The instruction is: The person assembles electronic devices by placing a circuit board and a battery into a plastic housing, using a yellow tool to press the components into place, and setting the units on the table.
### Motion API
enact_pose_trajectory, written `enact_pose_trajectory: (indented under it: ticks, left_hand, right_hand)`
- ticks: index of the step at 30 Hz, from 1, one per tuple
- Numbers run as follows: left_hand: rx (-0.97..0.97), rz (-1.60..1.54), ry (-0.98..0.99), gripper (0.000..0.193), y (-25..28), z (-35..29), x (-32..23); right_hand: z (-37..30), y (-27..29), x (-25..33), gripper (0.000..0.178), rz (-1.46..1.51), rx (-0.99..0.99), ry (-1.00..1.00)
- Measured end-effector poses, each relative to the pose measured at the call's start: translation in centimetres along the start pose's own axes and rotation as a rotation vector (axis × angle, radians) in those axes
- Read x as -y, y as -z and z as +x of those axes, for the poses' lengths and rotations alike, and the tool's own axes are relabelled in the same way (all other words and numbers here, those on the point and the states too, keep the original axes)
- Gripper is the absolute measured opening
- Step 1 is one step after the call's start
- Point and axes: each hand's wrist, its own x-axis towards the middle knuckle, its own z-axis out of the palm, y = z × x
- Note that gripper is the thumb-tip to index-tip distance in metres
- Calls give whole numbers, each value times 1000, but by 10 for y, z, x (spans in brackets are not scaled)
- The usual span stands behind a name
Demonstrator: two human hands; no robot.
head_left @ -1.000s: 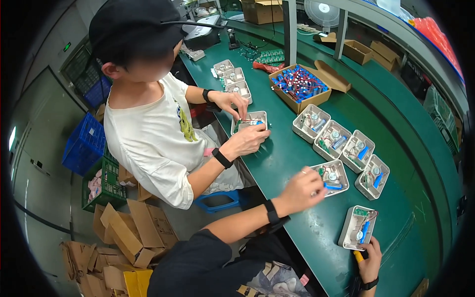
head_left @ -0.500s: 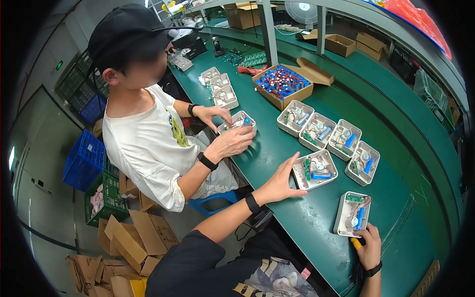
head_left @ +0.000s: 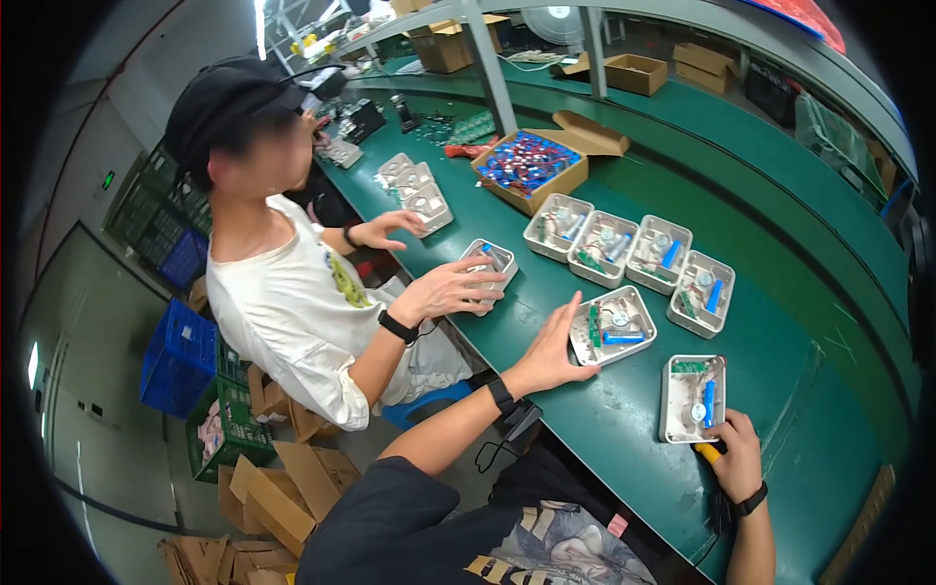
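My left hand (head_left: 548, 357) has its fingers and thumb spread beside the left wall of an open white plastic case (head_left: 639, 343). Inside that case are a blue cylindrical battery (head_left: 624, 338), a green circuit board (head_left: 594, 326) and a round speaker-like part. Farther right, my right hand (head_left: 739, 456) is curled at the near right corner of a second open case (head_left: 673, 395), its fingertips on the rim. This case also contains a blue battery (head_left: 709, 402) and a green board. A yellow tool handle (head_left: 707, 452) shows between the case and my palm; the rest is hidden.
Several similar filled cases (head_left: 659, 255) stand in a row beyond my hands. A cardboard box (head_left: 546, 195) of wired blue batteries lies farther back. On the left, a co-worker (head_left: 292, 292) reaches over another case (head_left: 499, 261). A metal shelf post (head_left: 485, 68) rises behind.
The view has shifted slightly. The co-worker's case has moved toward me, and their left hand has come away from it. My hands stay by the same two cases.
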Motion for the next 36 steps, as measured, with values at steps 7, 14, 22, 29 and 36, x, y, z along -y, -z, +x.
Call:
enact_pose_trajectory:
  ticks: [7,14,22,29,36]
  left_hand:
    - [-61,19,-70,126,14,-6,17]
    - [-41,29,-25,126,1,2,0]
    - [1,31,-68,126,3,-2,3]
    - [21,87,-89,128,-1,2,0]
    - [97,55,-50,129,-11,-7,-9]
  right_hand:
    - [15,-2,-1,25,-89,19,100]
    - [-2,9,-2,21,-164,1,32]
    - [-7,34,-23,23,-341,-147,-166]
    - [68,70,-121,25,-508,-317,-329]
    - [88,64,-141,39,-333,-500,-337]
